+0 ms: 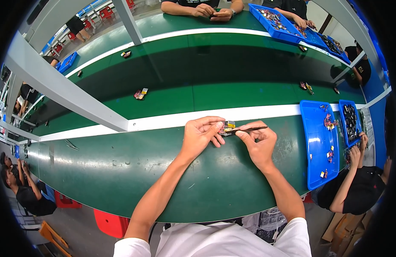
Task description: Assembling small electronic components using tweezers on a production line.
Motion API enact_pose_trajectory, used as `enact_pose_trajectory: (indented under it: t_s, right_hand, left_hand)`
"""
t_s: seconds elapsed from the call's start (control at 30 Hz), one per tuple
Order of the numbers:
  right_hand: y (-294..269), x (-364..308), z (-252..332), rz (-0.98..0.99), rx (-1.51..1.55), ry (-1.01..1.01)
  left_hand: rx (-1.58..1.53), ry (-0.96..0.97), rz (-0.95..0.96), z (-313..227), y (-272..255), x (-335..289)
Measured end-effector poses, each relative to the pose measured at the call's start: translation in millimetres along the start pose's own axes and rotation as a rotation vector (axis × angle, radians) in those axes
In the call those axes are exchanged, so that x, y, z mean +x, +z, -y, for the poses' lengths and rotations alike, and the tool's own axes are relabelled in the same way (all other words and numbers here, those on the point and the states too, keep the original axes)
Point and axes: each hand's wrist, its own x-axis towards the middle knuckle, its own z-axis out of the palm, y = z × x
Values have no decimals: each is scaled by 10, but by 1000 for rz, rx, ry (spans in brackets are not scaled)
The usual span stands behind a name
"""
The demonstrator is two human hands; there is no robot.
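My left hand (202, 136) is closed on a small electronic assembly (228, 125), dark with a yellow block and some reddish parts, above the green worktable (121, 171). My right hand (261, 145) pinches thin black tweezers (254, 129). Their tip points left and meets the near side of the assembly, though my fingers partly hide the contact. Both forearms reach in from the lower edge, and the hands are close together near the white rail.
A long blue tray (311, 145) with several small assemblies stands to my right; a smaller blue tray (344, 105) of black parts lies beyond. Past the white rail (172, 118), a green conveyor (172, 96) carries scattered assemblies. A grey post (69, 81) slants at left. Co-workers sit around.
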Motion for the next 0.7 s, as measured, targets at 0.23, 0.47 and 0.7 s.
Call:
enact_pose_trajectory:
  t_s: [0.23, 0.47, 0.7]
  right_hand:
    - [10, 6, -18, -8, -11, -40]
    - [3, 4, -16, -14, 49, 23]
    - [-45, 38, 26, 57, -118, -88]
  left_hand:
    - [-8, 9, 1, 6, 1, 12]
    - [-4, 17, -5, 5, 11, 10]
    - [-29, -5, -2, 14, -21, 9]
